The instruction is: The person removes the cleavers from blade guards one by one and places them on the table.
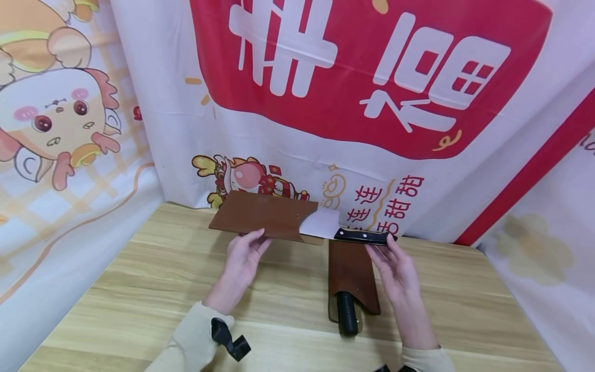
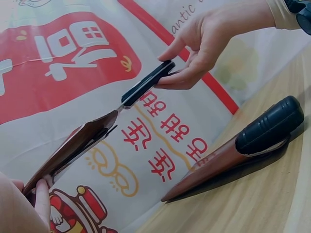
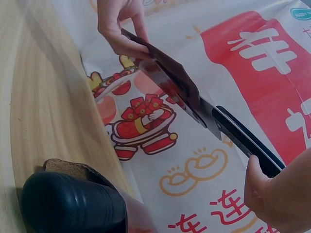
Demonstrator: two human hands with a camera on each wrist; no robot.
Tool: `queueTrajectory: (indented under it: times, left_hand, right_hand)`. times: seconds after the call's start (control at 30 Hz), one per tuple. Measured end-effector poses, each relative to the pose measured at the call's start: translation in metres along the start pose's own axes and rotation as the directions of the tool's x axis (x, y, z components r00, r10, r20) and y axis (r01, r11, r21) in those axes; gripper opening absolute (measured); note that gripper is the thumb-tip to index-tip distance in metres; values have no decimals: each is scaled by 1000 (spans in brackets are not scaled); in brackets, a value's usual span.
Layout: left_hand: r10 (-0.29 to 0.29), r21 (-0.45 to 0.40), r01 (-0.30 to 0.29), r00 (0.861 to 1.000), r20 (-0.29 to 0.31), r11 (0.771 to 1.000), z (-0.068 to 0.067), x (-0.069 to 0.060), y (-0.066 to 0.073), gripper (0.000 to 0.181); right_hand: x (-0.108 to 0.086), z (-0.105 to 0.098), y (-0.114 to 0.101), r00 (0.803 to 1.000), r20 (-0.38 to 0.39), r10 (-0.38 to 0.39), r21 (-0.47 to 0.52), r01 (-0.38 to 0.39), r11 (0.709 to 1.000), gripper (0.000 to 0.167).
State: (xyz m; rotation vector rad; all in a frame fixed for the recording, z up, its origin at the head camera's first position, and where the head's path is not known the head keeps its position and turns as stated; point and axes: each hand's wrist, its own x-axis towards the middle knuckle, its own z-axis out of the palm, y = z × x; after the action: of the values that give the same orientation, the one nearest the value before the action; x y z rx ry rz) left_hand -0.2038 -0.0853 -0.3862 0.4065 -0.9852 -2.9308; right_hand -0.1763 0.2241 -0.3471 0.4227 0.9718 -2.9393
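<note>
A cleaver point(image 1: 321, 223) is held level above the table, most of its blade inside a brown leather sheath point(image 1: 265, 213). By the sheath's lower edge, my left hand point(image 1: 244, 263) pinches it between thumb and fingers. My right hand point(image 1: 397, 268) pinches the end of the black riveted handle point(image 1: 364, 236). A strip of bare blade shows between sheath mouth and handle, also in the right wrist view. Below, a second knife lies on the table in its own brown sheath point(image 1: 354, 268), its black ribbed handle point(image 1: 347, 315) pointing toward me; its blade is hidden.
The wooden table point(image 1: 153, 289) spans the foreground. A white cloth with red print point(image 1: 297, 121) hangs along its back edge. Printed cloths also hang at the left point(image 1: 60, 170) and right sides.
</note>
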Motion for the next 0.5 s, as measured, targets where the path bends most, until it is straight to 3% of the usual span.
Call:
queueTrajectory:
  times: [0.5]
  left_hand:
    - [0,-48,0,1000,-10,999,-4,3,10,20]
  right_hand:
    - [0,-4,-13,999,-33,7,78,-4,997,17]
